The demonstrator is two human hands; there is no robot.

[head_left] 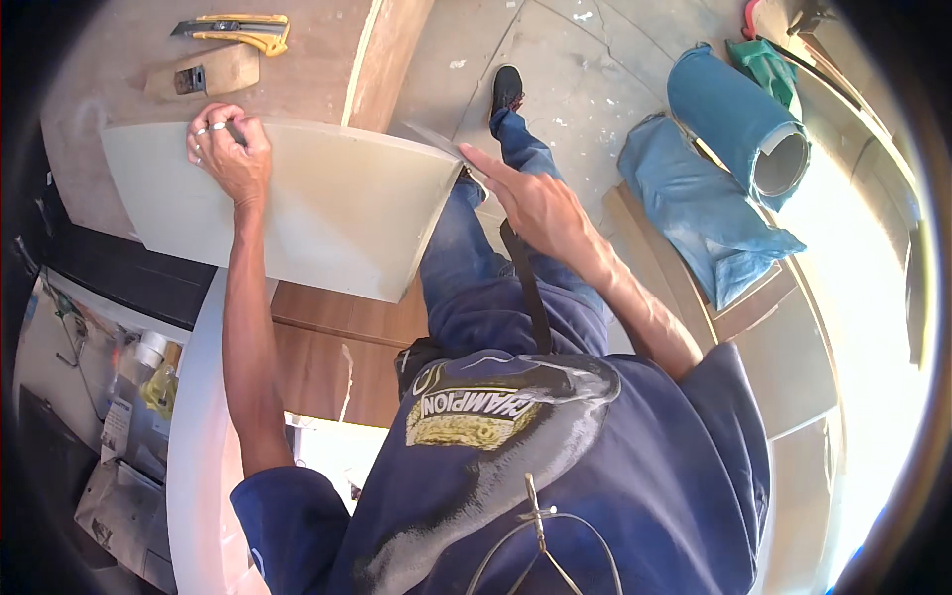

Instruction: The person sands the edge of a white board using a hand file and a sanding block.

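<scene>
Centrally, a pale rectangular sheet [327, 218] lies on the brown wooden counter [129, 50], its right end overhanging the counter's edge. Left hand [230, 149]: laid on the sheet's far left part, grip closed around a thin dark object, perhaps a pencil [236, 131], too small to identify surely. Right hand [531, 198]: at the sheet's right corner, fingers together and extended, grip pinched on a thin grey strip [436, 142] that meets that corner. Beyond the left hand on the counter: a yellow utility knife [238, 30] and, just beside it, a wooden-handled scraper [203, 74]. On the floor, right: blue-wrapped rolls [734, 119].
</scene>
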